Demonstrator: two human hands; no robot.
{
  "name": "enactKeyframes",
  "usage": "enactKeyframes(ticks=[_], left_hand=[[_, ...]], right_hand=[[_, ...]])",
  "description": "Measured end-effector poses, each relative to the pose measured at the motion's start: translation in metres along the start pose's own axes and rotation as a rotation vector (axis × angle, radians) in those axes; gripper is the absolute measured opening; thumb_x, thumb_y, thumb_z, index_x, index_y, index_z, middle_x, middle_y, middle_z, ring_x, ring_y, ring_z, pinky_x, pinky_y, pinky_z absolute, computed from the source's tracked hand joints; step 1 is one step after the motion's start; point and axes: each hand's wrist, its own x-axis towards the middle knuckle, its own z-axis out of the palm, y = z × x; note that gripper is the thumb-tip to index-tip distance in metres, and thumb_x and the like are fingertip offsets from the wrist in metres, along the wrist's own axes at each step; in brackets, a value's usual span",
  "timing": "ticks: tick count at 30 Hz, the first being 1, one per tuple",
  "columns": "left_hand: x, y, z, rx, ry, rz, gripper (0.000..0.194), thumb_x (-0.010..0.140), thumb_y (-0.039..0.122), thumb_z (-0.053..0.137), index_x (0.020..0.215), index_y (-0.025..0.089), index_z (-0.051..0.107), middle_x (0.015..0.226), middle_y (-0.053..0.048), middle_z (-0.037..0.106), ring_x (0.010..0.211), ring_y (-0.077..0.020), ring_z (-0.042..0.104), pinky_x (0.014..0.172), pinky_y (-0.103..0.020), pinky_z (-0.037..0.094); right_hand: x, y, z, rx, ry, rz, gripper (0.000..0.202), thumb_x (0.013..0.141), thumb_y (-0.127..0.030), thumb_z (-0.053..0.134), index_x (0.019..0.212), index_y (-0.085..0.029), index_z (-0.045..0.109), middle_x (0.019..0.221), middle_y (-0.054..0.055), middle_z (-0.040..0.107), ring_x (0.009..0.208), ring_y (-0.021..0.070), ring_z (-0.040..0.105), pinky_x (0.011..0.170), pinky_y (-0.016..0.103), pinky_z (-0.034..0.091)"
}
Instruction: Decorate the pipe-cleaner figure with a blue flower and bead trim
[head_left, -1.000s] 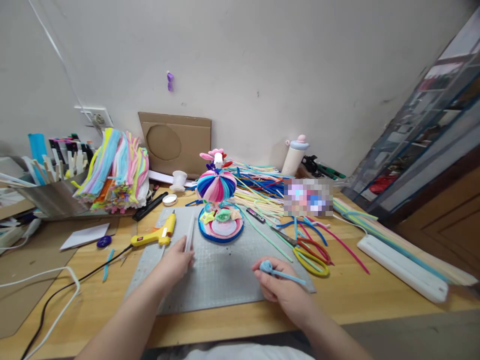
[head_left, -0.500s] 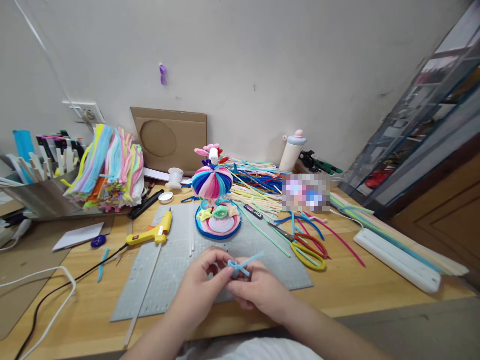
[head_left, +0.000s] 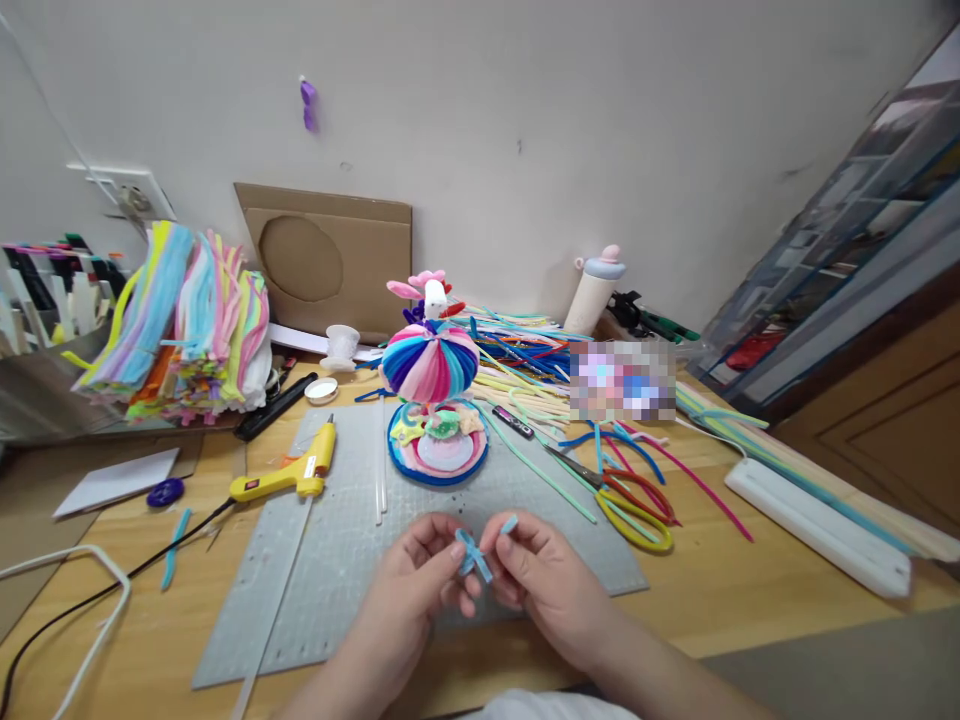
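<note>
At a wooden surface (head_left: 697, 575) set against a pale wall (head_left: 480, 120), you work a light-blue stem (head_left: 472, 555) above the front of a grey mat (head_left: 337, 570). Your left hand (head_left: 420, 570) is clamped on its looped part, your right hand (head_left: 544, 580) pinches a blue end, and the two sit close together; your fingers hide how the parts join. Beyond them, a figure (head_left: 431, 365) with a striped, rounded skirt stands upright over a round base (head_left: 435, 458) at the mat's back edge. To your left lie a yellow glue gun (head_left: 319, 465) and a purple disc (head_left: 165, 492), with a bundle of stems (head_left: 165, 310) piled behind. Scissors (head_left: 577, 466) rest to your right, blades toward the figure. Cardboard (head_left: 371, 255) with a round cut leans on the wall near a socket (head_left: 112, 190); a bottle (head_left: 592, 295) stands at the back. Shelves (head_left: 847, 200) line the room's right side above a long white bar (head_left: 817, 525) on the surface.
</note>
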Motion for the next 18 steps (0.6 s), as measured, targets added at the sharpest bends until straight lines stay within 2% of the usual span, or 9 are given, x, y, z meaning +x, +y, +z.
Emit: enactKeyframes(ticks=[3,8,12,15,18], left_hand=[[0.001,-0.003,-0.004,0.003,0.034,0.036,0.031,0.063,0.033,0.078,0.081,0.015,0.059,0.067,0.001,0.06,0.056,-0.0096,0.056,0.052,-0.021,0.047],[0.002,-0.006,-0.01,0.077,0.089,0.109,0.032,0.061,0.036,0.079,0.081,0.016,0.062,0.066,0.001,0.063,0.056,-0.0105,0.057,0.056,-0.023,0.048],[0.002,-0.008,-0.013,0.124,0.09,0.145,0.031,0.062,0.035,0.078,0.082,0.017,0.063,0.064,0.0,0.064,0.057,-0.0115,0.059,0.057,-0.023,0.048],[0.001,-0.009,-0.013,0.1,0.084,0.146,0.029,0.064,0.035,0.077,0.082,0.017,0.062,0.064,0.001,0.063,0.057,-0.011,0.058,0.058,-0.023,0.048],[0.0,-0.009,-0.012,0.014,0.089,0.111,0.03,0.064,0.034,0.077,0.081,0.017,0.06,0.066,0.001,0.061,0.059,-0.0111,0.058,0.059,-0.024,0.049]], right_hand=[[-0.001,0.002,0.001,0.063,-0.075,0.02,0.028,0.084,-0.045,0.06,0.082,-0.017,0.062,0.062,-0.002,0.05,0.049,0.0071,0.038,0.047,0.021,0.025],[-0.001,-0.007,0.003,0.063,-0.119,-0.015,0.031,0.086,-0.044,0.057,0.082,-0.015,0.068,0.071,0.001,0.052,0.054,0.0076,0.04,0.051,0.022,0.027],[-0.001,-0.01,0.007,0.095,-0.095,0.008,0.028,0.084,-0.039,0.061,0.075,-0.014,0.067,0.072,0.003,0.056,0.054,0.0075,0.044,0.049,0.02,0.028],[-0.002,-0.007,0.007,0.149,-0.06,0.042,0.024,0.084,-0.039,0.061,0.081,-0.015,0.065,0.06,0.002,0.059,0.046,0.0074,0.046,0.044,0.019,0.03],[-0.003,-0.003,0.006,0.125,-0.05,0.029,0.022,0.079,-0.036,0.068,0.088,-0.016,0.066,0.064,0.003,0.063,0.055,0.0111,0.056,0.049,0.02,0.04]])
